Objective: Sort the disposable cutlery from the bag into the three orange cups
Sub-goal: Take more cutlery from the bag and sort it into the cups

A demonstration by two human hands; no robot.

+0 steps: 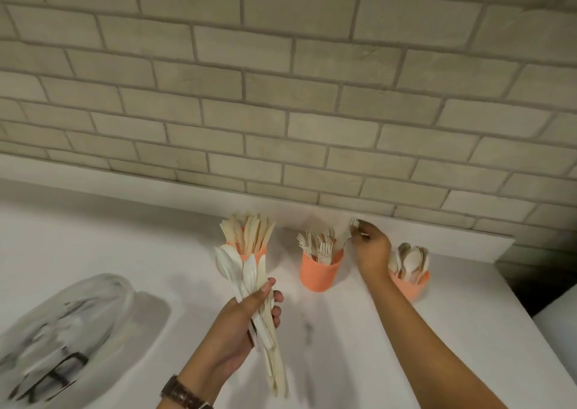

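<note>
- My left grip [249, 318] is clamped round one bundle of cutlery [246, 271], held upright left of the middle cup [321, 273], I judge so pieces can be drawn off singly.
- My right grip [371, 249] pinches what looks like one fork [353, 223] just above the middle cup, which holds forks, so it seems ready to drop in.
- I count three orange cups on the worktop [343, 330]: the knife cup [238, 248] left of the middle cup, the spoon cup [409, 287] right of it.
- One clear bag [71, 324] lies far left of the middle cup, its contents too blurred to count.
</note>
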